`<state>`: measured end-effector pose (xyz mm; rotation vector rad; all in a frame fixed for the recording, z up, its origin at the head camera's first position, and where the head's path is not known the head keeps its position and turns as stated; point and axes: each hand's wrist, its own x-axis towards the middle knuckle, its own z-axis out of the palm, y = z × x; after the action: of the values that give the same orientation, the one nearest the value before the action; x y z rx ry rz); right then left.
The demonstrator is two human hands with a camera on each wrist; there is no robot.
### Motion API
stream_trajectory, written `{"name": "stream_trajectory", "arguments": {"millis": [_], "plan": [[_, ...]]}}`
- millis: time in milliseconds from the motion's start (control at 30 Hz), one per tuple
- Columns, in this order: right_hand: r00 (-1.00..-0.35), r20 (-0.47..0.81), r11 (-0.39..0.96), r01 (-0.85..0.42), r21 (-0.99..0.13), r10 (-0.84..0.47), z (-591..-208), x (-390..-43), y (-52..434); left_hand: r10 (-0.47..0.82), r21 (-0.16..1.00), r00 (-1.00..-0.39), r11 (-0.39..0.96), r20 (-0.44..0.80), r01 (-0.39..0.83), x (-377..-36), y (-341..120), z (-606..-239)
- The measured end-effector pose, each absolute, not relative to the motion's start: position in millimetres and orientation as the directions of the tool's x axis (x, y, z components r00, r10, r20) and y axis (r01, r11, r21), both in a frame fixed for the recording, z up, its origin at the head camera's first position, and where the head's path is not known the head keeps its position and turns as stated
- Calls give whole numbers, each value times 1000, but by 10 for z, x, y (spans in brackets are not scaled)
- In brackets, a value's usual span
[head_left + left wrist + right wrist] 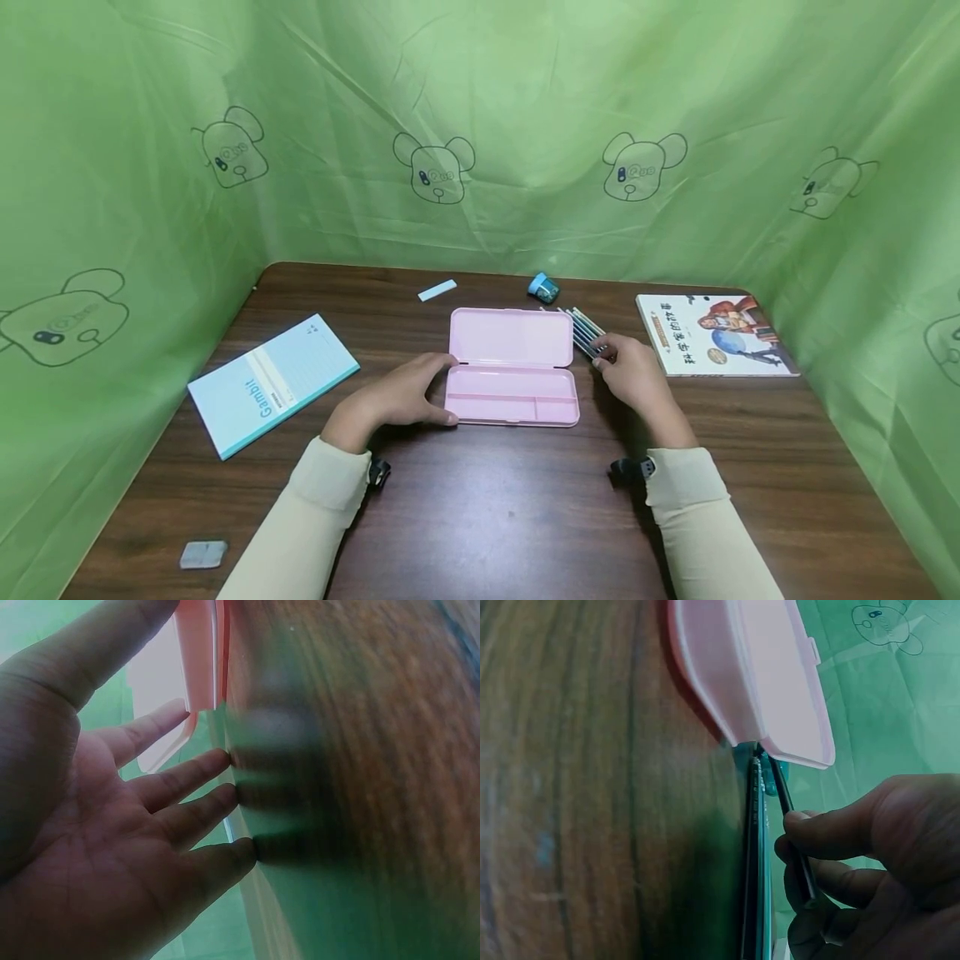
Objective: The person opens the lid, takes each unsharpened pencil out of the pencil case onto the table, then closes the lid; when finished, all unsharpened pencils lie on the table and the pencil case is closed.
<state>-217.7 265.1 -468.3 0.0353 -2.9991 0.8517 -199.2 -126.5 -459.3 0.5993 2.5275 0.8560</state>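
A pink pencil case (512,381) lies unfolded on the table, its lid laid back and its lower tray split by dividers. Thumb and forefinger of my left hand (405,389) touch its left side; in the left wrist view the other fingers of the left hand (127,817) are spread, tips on the tabletop. Right of the case, my right hand (630,372) is over a bunch of pencils (588,327). In the right wrist view, the right hand (877,862) pinches one dark pencil (784,795), tilted above the others, near its end.
Behind the case are a blue pencil sharpener (543,288) and a small light-blue strip (437,290). A light-blue notebook (273,383) lies left, an illustrated book (717,335) right. Near the front left is a grey eraser-like block (203,554). Green curtains (525,100) surround the table.
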Motion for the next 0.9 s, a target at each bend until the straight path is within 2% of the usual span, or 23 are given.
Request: {"name": "stream_trajectory", "arguments": {"millis": [900], "plan": [[-1000,-18,863,7,-505,-2,-4754,-2204,2632,534,650,-821,700,-201,296,-2008,-1266,-4602]]}}
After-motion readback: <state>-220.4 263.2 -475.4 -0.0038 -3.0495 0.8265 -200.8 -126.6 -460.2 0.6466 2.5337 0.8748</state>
